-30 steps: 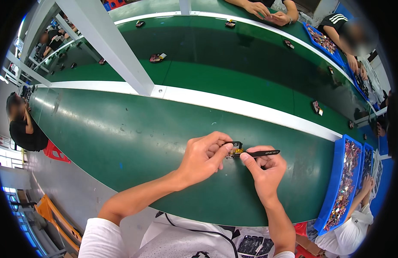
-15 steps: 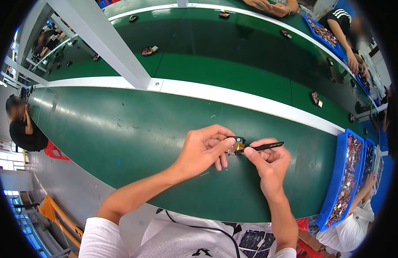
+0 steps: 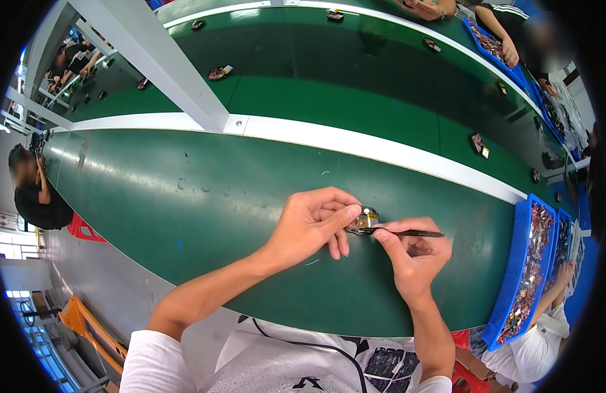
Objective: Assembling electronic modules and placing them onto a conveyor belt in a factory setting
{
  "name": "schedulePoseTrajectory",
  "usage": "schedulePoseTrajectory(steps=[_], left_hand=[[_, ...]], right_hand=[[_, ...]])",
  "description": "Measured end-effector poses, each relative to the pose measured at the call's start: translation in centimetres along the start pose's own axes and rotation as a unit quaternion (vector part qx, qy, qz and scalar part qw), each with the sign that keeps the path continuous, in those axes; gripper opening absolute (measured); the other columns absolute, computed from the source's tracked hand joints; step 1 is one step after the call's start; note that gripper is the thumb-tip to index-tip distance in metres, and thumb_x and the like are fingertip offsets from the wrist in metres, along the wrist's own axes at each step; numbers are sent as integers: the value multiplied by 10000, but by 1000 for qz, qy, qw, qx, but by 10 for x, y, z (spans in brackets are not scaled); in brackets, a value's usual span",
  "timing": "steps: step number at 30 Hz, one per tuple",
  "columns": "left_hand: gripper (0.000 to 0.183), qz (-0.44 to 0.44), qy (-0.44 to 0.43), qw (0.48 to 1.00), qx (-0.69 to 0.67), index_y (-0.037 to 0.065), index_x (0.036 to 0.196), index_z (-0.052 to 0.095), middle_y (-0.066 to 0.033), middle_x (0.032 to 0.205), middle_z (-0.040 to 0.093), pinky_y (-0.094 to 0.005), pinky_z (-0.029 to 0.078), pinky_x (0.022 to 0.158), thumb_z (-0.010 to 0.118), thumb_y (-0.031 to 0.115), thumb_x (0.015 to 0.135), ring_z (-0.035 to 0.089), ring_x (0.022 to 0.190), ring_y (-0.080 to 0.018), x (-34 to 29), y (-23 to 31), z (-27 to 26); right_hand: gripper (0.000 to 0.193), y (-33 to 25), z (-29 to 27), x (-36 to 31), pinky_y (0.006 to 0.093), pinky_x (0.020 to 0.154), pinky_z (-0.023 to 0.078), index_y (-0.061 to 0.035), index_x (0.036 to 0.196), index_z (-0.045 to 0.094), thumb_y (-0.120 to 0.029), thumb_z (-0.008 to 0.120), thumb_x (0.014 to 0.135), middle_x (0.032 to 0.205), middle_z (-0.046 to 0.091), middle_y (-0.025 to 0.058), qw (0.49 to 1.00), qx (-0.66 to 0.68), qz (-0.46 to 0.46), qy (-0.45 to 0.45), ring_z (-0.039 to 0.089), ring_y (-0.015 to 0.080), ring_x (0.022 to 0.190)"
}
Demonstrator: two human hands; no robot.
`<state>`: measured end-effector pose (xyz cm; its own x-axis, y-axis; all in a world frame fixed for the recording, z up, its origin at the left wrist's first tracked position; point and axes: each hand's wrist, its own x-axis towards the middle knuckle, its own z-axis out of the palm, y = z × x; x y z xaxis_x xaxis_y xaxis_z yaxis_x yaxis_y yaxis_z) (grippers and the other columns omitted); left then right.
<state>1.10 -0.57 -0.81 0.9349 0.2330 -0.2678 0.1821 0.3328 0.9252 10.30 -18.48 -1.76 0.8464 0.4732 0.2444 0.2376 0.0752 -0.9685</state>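
Note:
Above the green worktop (image 3: 205, 216), my left hand (image 3: 313, 223) grips a small electronic device (image 3: 368, 217) between thumb and fingers. The device has a dark rim and a yellow patch inside; its finer parts are too small to make out. My right hand (image 3: 417, 259) pinches slim black tweezers (image 3: 417, 233), held nearly level. Their tip reaches the near edge of the device, though exact contact there cannot be told. Both hands meet over the middle of the worktop.
Beyond a white rail (image 3: 329, 146), a green conveyor belt (image 3: 283, 101) carries several small devices (image 3: 479, 145). A blue bin (image 3: 512, 288) full of small parts stands at the right. A white post (image 3: 159, 65) rises at the left. Other people sit around the line.
The tweezers have turned more level and their back end has moved right with my right hand. The device is tilted differently in my left hand. Devices on the belt have shifted slightly left.

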Motion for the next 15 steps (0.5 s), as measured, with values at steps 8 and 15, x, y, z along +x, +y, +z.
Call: schedulePoseTrajectory(steps=[8,15], left_hand=[[258,2,0,1000,-16,-95,1172,617,-156,944,699,-272,563,490,611,121,1030,689,619,-176,-1,0,1],[240,13,2,1000,-25,-94,1170,616,-164,957,704,-268,568,493,617,96,1022,690,624,-168,-1,-1,0]], right_hand=[[118,6,0,-1,184,434,291,-3,837,736,39,833,786,838,774,117,996,-29,-81,-16,426,5,453],[118,6,-1,1,187,427,287,-19,830,734,30,833,790,849,778,110,996,-24,-74,-31,433,6,449]])
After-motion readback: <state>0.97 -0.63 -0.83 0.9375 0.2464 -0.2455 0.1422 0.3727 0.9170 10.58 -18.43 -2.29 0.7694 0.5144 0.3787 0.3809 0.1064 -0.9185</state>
